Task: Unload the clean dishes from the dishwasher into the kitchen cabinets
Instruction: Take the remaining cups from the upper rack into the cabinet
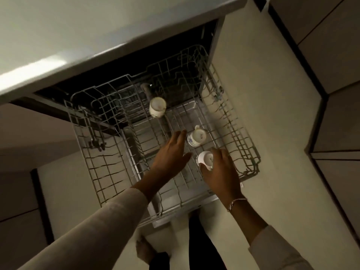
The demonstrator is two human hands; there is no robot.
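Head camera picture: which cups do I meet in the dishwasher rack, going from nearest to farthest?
white cup held by the right hand → blue-patterned mug → pale cup at the back

Three cups [157, 107] [196, 137] [204, 159], two hands [171, 154] [220, 170] — and one wire rack [239, 141], perhaps two.

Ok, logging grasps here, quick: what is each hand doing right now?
Left hand: open, holding nothing, fingers straight near the middle cup.
Right hand: curled round the nearest cup.
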